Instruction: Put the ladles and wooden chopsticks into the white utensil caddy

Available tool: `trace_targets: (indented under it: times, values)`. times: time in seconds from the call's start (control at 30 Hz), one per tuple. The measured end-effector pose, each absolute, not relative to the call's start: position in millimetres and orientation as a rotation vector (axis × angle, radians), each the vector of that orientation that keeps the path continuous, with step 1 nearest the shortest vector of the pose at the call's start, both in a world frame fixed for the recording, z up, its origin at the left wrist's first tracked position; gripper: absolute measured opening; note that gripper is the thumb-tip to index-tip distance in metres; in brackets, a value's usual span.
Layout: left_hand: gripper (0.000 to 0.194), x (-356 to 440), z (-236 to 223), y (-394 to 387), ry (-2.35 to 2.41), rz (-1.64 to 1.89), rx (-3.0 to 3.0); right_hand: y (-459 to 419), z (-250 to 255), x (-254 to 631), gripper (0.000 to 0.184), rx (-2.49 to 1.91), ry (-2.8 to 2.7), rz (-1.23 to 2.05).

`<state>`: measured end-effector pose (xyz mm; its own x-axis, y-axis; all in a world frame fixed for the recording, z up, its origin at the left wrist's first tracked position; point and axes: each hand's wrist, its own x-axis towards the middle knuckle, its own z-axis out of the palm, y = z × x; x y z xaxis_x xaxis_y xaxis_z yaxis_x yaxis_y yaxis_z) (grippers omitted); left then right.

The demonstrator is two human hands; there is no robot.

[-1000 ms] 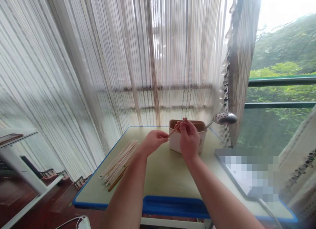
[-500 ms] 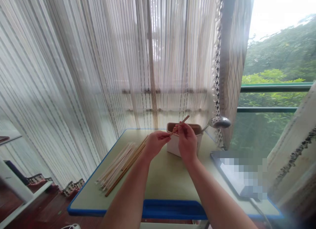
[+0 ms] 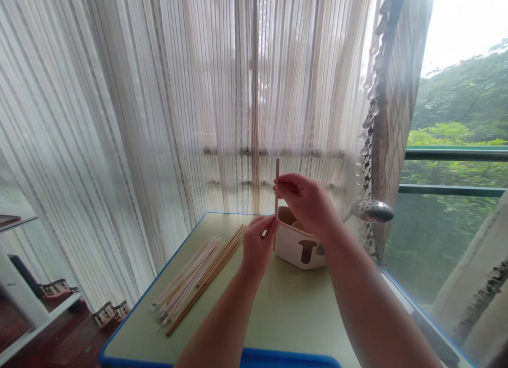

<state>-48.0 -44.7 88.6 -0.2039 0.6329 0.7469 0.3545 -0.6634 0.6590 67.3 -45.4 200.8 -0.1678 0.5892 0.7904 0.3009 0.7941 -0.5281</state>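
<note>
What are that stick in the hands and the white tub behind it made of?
The stick looks like bare wood or bamboo: tan, matt, thin and straight. The tub seems to be plastic: smooth white walls with rounded corners and a brownish rim. The ladle beside it looks like shiny metal.

White holder (image 3: 298, 247) right side hidden behind right forearm; skimmer (image 3: 372, 211) handle blurred.

Wooden chopstick (image 3: 277, 190), matt plastic holder (image 3: 297, 246), shiny metal ladle (image 3: 372, 211).
</note>
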Motion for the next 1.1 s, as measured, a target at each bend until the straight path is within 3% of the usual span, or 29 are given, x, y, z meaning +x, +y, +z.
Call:
trace_targets:
  times: [0.4,0.83,1.1]
  values:
    - [0.024,-18,91,-43,1.155,1.852,1.839,-31,213,110,0.014,-0.619,-1.708,0.502]
    - [0.02,39,169,5,0.91,1.594,2.153,-42,234,178,0.015,-0.575,-1.401,0.032]
    - [0.015,35,170,29,0.924,1.625,2.459,-35,233,184,0.015,-0.806,-1.45,-0.094]
